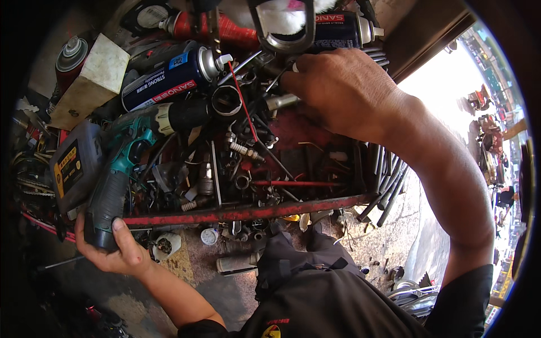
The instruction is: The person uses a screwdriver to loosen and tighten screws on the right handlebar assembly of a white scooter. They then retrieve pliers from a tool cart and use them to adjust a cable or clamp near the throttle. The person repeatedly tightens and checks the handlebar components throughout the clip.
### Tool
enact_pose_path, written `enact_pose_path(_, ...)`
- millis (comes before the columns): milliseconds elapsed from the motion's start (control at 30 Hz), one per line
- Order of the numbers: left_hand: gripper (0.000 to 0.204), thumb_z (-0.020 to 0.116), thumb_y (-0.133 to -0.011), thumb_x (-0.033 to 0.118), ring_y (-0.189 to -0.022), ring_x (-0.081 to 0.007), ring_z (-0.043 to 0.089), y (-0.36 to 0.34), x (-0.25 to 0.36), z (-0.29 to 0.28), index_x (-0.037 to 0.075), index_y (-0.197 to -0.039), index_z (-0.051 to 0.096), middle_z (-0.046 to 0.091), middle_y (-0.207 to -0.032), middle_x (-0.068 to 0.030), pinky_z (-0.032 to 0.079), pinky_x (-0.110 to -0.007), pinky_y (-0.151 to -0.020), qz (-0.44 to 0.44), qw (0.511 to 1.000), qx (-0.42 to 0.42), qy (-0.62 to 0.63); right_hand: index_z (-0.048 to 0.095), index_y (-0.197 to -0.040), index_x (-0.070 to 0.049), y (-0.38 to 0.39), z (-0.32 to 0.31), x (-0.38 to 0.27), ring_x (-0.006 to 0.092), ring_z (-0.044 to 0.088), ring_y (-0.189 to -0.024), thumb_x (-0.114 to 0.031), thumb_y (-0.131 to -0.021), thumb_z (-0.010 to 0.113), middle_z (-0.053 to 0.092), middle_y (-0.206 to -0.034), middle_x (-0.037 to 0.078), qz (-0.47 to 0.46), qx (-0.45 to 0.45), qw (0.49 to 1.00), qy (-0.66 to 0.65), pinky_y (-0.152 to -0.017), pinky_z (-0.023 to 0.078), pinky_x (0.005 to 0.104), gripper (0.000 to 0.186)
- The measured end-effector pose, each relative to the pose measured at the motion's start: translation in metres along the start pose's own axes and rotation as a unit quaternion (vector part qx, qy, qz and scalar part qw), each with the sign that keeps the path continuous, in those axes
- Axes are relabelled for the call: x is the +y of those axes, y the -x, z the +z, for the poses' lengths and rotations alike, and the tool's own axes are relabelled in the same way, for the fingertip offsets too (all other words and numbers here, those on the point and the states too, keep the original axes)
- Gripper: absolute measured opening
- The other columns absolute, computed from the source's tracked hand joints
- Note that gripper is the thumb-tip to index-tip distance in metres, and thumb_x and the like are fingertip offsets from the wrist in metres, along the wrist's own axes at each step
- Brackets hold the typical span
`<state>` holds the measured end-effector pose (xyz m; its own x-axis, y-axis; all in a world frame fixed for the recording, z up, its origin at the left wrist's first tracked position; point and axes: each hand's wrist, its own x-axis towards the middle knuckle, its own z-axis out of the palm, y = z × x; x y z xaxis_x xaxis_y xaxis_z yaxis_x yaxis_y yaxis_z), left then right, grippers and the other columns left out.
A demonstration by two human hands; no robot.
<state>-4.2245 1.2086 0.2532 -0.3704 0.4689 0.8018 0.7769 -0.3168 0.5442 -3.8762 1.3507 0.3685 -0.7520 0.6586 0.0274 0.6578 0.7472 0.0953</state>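
My left hand [121,248] is closed around the lower end of the handle of a teal and black cordless drill [115,169]. The drill stands tilted at the tray's left side, its black nose pointing right toward a large ring-shaped metal socket [226,100]. My right hand [344,93] reaches into the far part of the pile, a ring on one finger. Its fingers are curled down and their tips are hidden, so what they grip does not show. A shiny metal cylinder [282,102] juts out from beneath it.
A red metal tray [253,211] holds a jumble of sockets, rods and a spark plug [246,151]. Several spray cans, one blue [163,81], lie along the back beside a pale block [93,79]. Black rods [389,180] stick out at right. Parts litter the floor below.
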Motion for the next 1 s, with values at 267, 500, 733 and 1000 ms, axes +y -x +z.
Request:
enact_pose_path(267, 0.054, 0.065, -0.08, 0.013, -0.096, -0.029, 0.064, 0.001, 0.006, 0.006, -0.015, -0.123, 0.051, 0.058, -0.116, -0.0248, 0.054, -0.035, -0.085, -0.003, 1.0, 0.029, -0.006, 0.07, -0.108, -0.012, -0.008, 0.025, -0.035, 0.0352, 0.07, -0.082, -0.02, -0.084, 0.07, 0.07, -0.081, 0.015, -0.13, -0.165, 0.955, -0.212, -0.07, 0.055, 0.0475, 0.026)
enact_pose_path(500, 0.064, 0.066, -0.081, 0.022, -0.099, -0.0324, 0.065, 0.002, 0.002, 0.002, -0.014, -0.129, 0.045, 0.056, -0.119, -0.0279, 0.056, -0.038, -0.083, -0.001, 0.999, 0.013, -0.034, 0.072, -0.097, -0.009, -0.021, 0.023, -0.019, 0.0342, 0.07, -0.076, -0.022, -0.086, 0.065, 0.068, -0.074, 0.014, -0.072, -0.12, 0.99, -0.015, -0.068, 0.056, 0.0445, 0.018)
enact_pose_path(733, 0.066, 0.067, -0.082, 0.028, -0.1, -0.0327, 0.065, 0.002, 0.002, 0.001, -0.014, -0.128, 0.046, 0.056, -0.119, -0.0287, 0.056, -0.038, -0.082, 0.014, 0.998, 0.011, -0.068, 0.071, -0.099, -0.005, -0.031, 0.004, -0.029, 0.0355, 0.07, -0.083, -0.016, -0.084, 0.065, 0.07, -0.085, 0.016, -0.124, -0.13, 0.969, -0.171, -0.073, 0.056, 0.045, 0.019)
enact_pose_path(1000, 0.066, 0.067, -0.083, 0.03, -0.099, -0.0325, 0.065, 0.001, 0.003, 0.0, -0.013, -0.127, 0.046, 0.057, -0.118, -0.0277, 0.057, -0.037, -0.08, 0.008, 0.997, 0.002, -0.071, 0.069, -0.118, -0.013, -0.026, 0.007, -0.043, 0.0328, 0.069, -0.071, -0.011, -0.086, 0.057, 0.067, -0.075, 0.014, -0.167, -0.164, 0.957, -0.173, -0.064, 0.054, 0.044, 0.034)
